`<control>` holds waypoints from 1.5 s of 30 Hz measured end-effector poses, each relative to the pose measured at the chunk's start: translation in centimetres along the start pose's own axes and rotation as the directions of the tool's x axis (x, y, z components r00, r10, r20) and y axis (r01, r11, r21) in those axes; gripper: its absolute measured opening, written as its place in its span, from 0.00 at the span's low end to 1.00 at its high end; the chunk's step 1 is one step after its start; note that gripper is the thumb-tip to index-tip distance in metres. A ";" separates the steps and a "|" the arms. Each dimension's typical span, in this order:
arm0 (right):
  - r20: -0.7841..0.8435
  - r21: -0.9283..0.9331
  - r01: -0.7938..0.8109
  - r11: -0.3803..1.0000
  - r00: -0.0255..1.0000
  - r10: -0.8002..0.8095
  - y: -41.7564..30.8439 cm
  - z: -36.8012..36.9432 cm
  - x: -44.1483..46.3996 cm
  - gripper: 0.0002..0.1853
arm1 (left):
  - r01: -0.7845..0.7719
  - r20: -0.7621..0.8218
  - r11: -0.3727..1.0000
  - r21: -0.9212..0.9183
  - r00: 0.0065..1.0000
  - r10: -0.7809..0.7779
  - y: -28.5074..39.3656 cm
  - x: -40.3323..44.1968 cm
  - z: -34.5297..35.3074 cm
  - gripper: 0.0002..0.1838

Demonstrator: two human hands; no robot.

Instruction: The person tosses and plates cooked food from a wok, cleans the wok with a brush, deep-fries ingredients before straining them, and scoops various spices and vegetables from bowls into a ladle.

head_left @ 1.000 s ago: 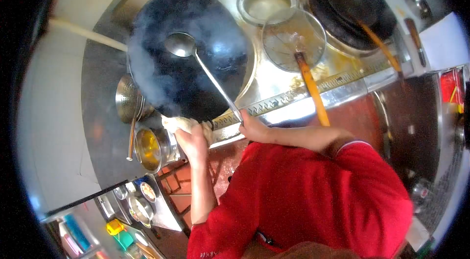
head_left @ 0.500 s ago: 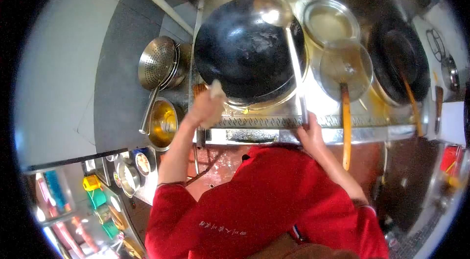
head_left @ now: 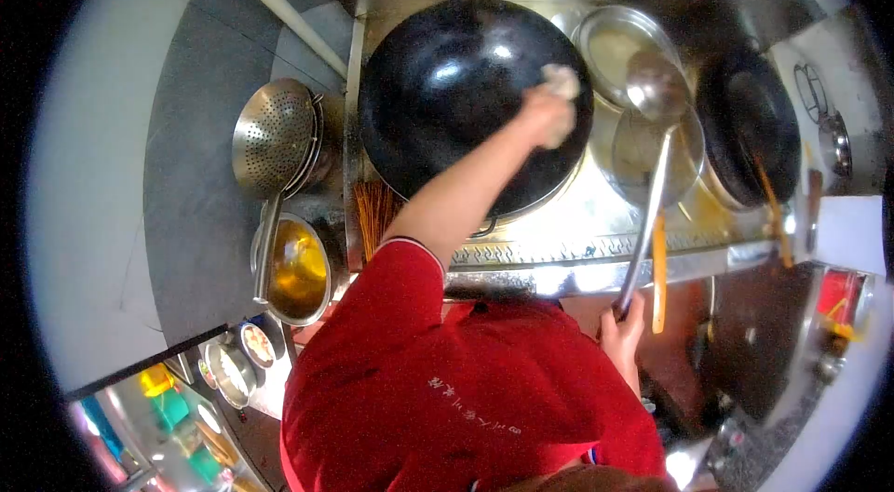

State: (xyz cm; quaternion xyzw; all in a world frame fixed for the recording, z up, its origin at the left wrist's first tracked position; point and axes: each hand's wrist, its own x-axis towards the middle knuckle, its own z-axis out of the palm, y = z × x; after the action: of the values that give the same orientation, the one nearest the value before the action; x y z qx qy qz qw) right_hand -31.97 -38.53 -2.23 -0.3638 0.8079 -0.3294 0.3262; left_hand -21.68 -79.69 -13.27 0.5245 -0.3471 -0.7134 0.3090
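Observation:
A pale, crumpled cloth (head_left: 561,80) is gripped in my left hand (head_left: 543,116), which reaches over the right side of the large black wok (head_left: 438,110). Whether the cloth touches the metal is hard to tell, as the hand is slightly blurred. My right hand (head_left: 622,329) is wrapped round the dark handle end of a long steel ladle (head_left: 657,177). The ladle's bowl hangs over a round metal basin (head_left: 596,26) and a mesh strainer (head_left: 633,152) with a wooden handle. Beside the wok's lower left edge stands a bamboo brush (head_left: 371,213).
To the left, a perforated metal strainer (head_left: 265,134) rests above a bowl of yellow oil (head_left: 303,264). A second dark wok (head_left: 745,129) with a wooden-handled tool stands at the right. The stove's metal front edge (head_left: 577,280) runs before my body. Small food bowls (head_left: 259,345) lie lower left.
My left hand has swung with the cloth from the wok's lower left to its right side. The right hand has moved right and down, bringing the ladle away from the wok.

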 end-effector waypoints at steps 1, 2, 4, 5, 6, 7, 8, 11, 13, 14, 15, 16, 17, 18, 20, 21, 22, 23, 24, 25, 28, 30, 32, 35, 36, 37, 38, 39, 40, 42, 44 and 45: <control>-0.038 0.047 -0.016 0.999 0.999 0.018 1.1 0.1 -0.6 0.23 | 0.096 0.333 0.962 -0.256 0.943 -0.005 -0.1 0.6 2.2 0.17; -0.074 0.093 -0.033 0.995 0.996 0.040 1.6 0.2 -1.2 0.23 | -0.105 0.308 0.929 -0.355 0.925 0.222 2.5 -1.5 4.5 0.13; -0.158 0.033 0.014 0.999 0.987 -0.009 1.2 0.0 -2.2 0.22 | -0.059 0.425 0.912 -0.405 0.871 0.245 8.2 -3.1 4.8 0.21; -0.178 0.018 0.029 0.999 0.984 -0.025 1.3 -0.1 -2.6 0.22 | -0.120 0.365 0.928 -0.352 0.896 0.254 9.9 -3.0 3.8 0.24; -0.198 0.004 0.044 0.999 0.979 -0.042 1.3 -0.2 -2.8 0.22 | -0.179 0.305 0.940 -0.292 0.914 0.268 11.4 -2.8 2.4 0.28; -0.207 -0.038 0.080 0.996 0.974 -0.087 0.5 -0.1 -3.0 0.23 | -0.276 0.271 0.948 -0.159 0.911 0.311 12.5 -3.0 0.8 0.28; -0.211 -0.060 0.106 0.993 0.971 -0.116 0.5 0.2 -3.4 0.22 | -0.363 0.242 0.931 -0.021 0.902 0.357 13.2 -3.2 -1.1 0.28; -0.181 -0.059 0.104 0.993 0.977 -0.113 -0.6 1.1 -4.8 0.22 | -0.458 0.318 0.152 0.876 0.783 0.534 9.4 1.6 -9.4 0.24; -0.135 -0.051 0.086 0.995 0.987 -0.092 -1.4 1.5 -4.9 0.21 | -0.248 0.192 0.093 0.964 0.896 0.399 7.0 0.8 -12.1 0.24; -0.107 -0.046 0.088 0.995 0.990 -0.092 -1.5 1.7 -4.8 0.21 | -0.101 0.050 0.154 0.983 0.950 0.308 5.9 -2.4 -11.4 0.24; -0.057 0.058 -0.023 0.998 0.998 0.027 -0.3 1.9 -4.7 0.21 | 0.057 -0.101 0.204 0.977 0.972 0.211 5.2 -6.3 -10.4 0.25; -0.032 0.080 -0.058 0.995 0.998 0.061 -1.1 2.1 -4.6 0.20 | 0.019 -0.049 0.208 0.978 0.989 0.138 3.5 -8.3 -10.7 0.23; 0.000 0.100 -0.092 0.991 0.996 0.093 -2.6 2.2 -4.8 0.20 | -0.188 0.178 0.204 0.961 0.982 0.065 1.7 -10.0 -11.1 0.21; 0.045 0.113 -0.130 0.985 0.991 0.126 -3.5 2.3 -5.1 0.20 | -0.460 0.478 0.262 0.849 0.878 -0.006 0.3 -11.7 -11.8 0.19; 0.071 0.063 0.166 0.984 0.983 -0.170 1.9 3.4 -4.0 0.20 | -0.644 0.689 0.333 0.689 0.725 -0.022 -0.3 -17.7 -11.6 0.14; 0.113 0.145 0.120 0.982 0.984 -0.137 0.7 3.6 -4.2 0.20 | -0.593 0.625 0.273 0.757 0.780 -0.040 0.6 -21.3 -10.8 0.15; 0.159 0.217 0.065 0.974 0.982 -0.101 -1.1 3.8 -4.4 0.21 | -0.632 0.637 0.367 0.683 0.761 0.126 1.0 -25.1 -11.9 0.17; 0.245 0.307 -0.049 0.950 0.969 -0.029 -1.6 3.9 -4.6 0.22 | -0.652 0.601 0.454 0.607 0.750 0.276 1.0 -28.8 -13.0 0.19; 0.279 0.324 -0.029 0.946 0.958 -0.066 -1.2 4.5 -4.7 0.22 | -0.683 0.544 0.522 0.511 0.727 0.418 0.5 -32.1 -14.4 0.21; 0.307 0.341 -0.012 0.940 0.947 -0.099 -0.1 5.1 -4.5 0.22 | -0.568 0.442 0.609 0.553 0.820 0.363 -0.2 -35.0 -15.7 0.25; 0.336 0.317 0.127 0.940 0.912 -0.237 3.8 7.1 -3.5 0.21 | -0.191 0.127 0.928 0.319 0.979 0.158 -4.8 -42.9 -20.3 0.30; 0.474 0.332 -0.141 0.933 0.880 -0.036 1.0 7.5 -5.5 0.20 | 0.031 -0.256 0.938 0.344 0.965 0.062 -6.1 -48.8 -22.7 0.28; 0.438 0.343 -0.081 0.936 0.895 -0.083 3.0 8.8 -5.4 0.21 | -0.105 -0.402 0.950 -0.294 0.915 -0.023 -12.6 -51.0 -28.8 0.22; 0.465 0.326 -0.150 0.933 0.885 -0.020 0.4 8.0 -7.1 0.22 | -0.092 -0.816 0.985 -0.147 0.574 -0.068 -7.6 -56.1 -30.1 0.16; 0.463 0.324 -0.131 0.937 0.886 -0.037 0.5 7.9 -7.5 0.22 | -0.210 -0.833 0.976 -0.053 0.549 0.073 -6.6 -57.1 -31.4 0.18; 0.459 0.323 -0.112 0.940 0.887 -0.052 0.5 8.0 -7.8 0.22 | -0.367 -0.826 0.924 -0.106 0.550 0.124 -6.7 -56.7 -33.9 0.22; 0.449 0.330 -0.091 0.940 0.891 -0.072 0.4 8.1 -8.1 0.22 | -0.380 -0.823 0.924 -0.030 0.534 0.193 -6.7 -56.5 -36.2 0.25; 0.437 0.336 -0.071 0.939 0.895 -0.088 0.3 8.2 -8.5 0.22 | -0.396 -0.829 0.918 0.028 0.504 0.243 -5.9 -55.9 -37.7 0.26; 0.424 0.342 -0.054 0.938 0.900 -0.103 0.0 8.4 -8.8 0.23 | -0.409 -0.830 0.909 0.087 0.475 0.293 -5.0 -55.0 -39.5 0.27; 0.459 0.309 -0.063 0.949 0.884 -0.091 -2.2 8.5 -10.1 0.24 | -0.231 -0.747 0.826 0.515 0.351 0.564 -6.2 -50.2 -46.1 0.27; 0.489 0.272 -0.045 0.961 0.867 -0.097 -4.8 9.4 -11.3 0.24 | 0.025 -0.601 0.637 0.770 0.364 0.712 -5.6 -46.2 -50.4 0.28; 0.492 0.274 -0.013 0.962 0.861 -0.128 -5.3 10.5 -11.7 0.25 | 0.161 -0.547 0.534 0.830 0.427 0.720 -4.8 -44.4 -51.4 0.28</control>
State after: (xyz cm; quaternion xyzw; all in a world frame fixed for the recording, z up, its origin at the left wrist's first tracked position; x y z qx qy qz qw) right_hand -15.82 -34.97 -0.74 -0.4140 0.6307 -0.3381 0.5625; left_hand 38.96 -50.06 -4.25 0.8025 -0.5129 -0.0388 0.3023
